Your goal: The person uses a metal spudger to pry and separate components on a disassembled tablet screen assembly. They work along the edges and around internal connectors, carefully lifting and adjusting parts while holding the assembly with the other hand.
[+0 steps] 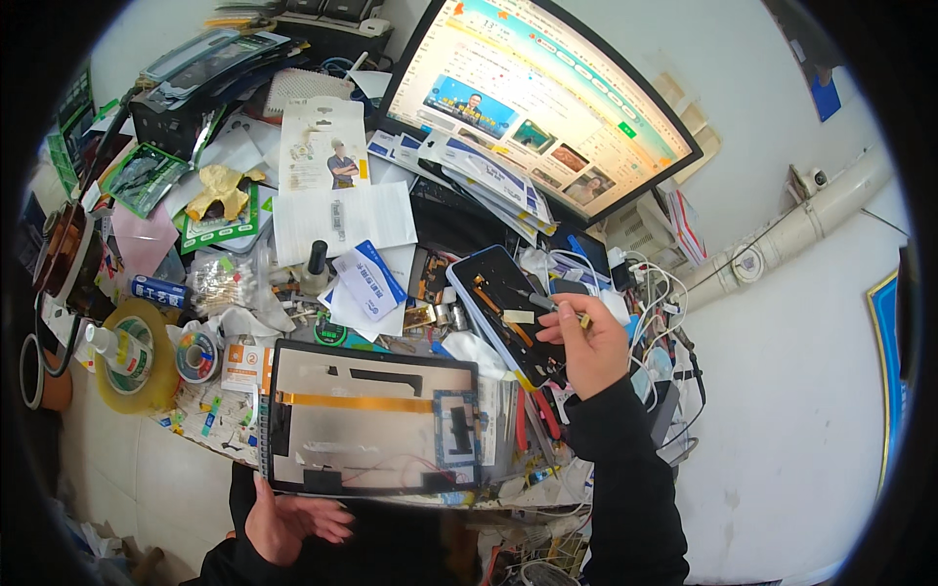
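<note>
In front of me lies a tablet screen panel (357, 430), its back facing up, with a black frame, an orange flat cable and a blue-edged patch. My left hand (293, 523) is by its near left corner, thumb up against the edge and fingers stretched out, gripping nothing. My right hand (584, 342) is closed around a slim dark pointed tool (535, 297), whose exact kind I cannot make out. Its tip is over a black phone-like tray or case (500, 311) with a blue-grey rim, in which thin orange flex cables and a pale label lie.
Behind stands a lit monitor (547, 98). A roll of clear tape (137, 366) with a white-capped bottle (103, 340) and a solder spool (197, 357) are at left. White packets (489, 176), small parts, red-handled pliers (547, 415) and tangled white cables (650, 313) crowd the bench.
</note>
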The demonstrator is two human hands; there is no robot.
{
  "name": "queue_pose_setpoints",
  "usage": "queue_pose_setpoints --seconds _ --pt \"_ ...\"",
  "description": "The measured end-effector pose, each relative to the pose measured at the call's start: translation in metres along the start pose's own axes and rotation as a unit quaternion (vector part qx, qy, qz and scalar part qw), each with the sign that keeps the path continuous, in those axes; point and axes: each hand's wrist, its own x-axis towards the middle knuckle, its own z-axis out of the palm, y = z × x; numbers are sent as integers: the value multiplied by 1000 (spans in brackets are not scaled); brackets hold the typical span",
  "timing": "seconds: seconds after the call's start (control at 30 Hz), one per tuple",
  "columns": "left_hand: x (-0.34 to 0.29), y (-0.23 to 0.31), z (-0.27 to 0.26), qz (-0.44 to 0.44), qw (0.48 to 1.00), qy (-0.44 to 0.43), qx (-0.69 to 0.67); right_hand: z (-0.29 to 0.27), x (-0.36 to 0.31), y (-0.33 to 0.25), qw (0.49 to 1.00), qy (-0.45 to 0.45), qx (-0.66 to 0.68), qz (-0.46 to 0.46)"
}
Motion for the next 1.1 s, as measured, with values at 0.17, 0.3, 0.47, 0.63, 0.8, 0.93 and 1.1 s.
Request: queue_pose_setpoints --seconds 0.17,0.3,0.47,0.63,0.8,0.93,1.1 --pt "-9 1 6 33 995 -19 88 7 13 7 998 6 -53 -14" --pt "-13 3 13 46 994 -50 80 6 16 7 999 1 -51 4" --pt "-15 3 18 14 993 -50 107 -3 10 3 999 -4 -42 6" --pt "-15 4 25 -2 990 -66 121 -3 9 2 1000 -10 -23 0" --pt "-16 3 31 -10 988 -73 139 3 11 6 999 -19 -41 -8" --pt "-18 3 31 -10 988 -64 137 3 11 6 999 -22 -47 -2" --pt "-19 4 35 -12 989 -59 133 -2 7 1 999 -9 -38 0"
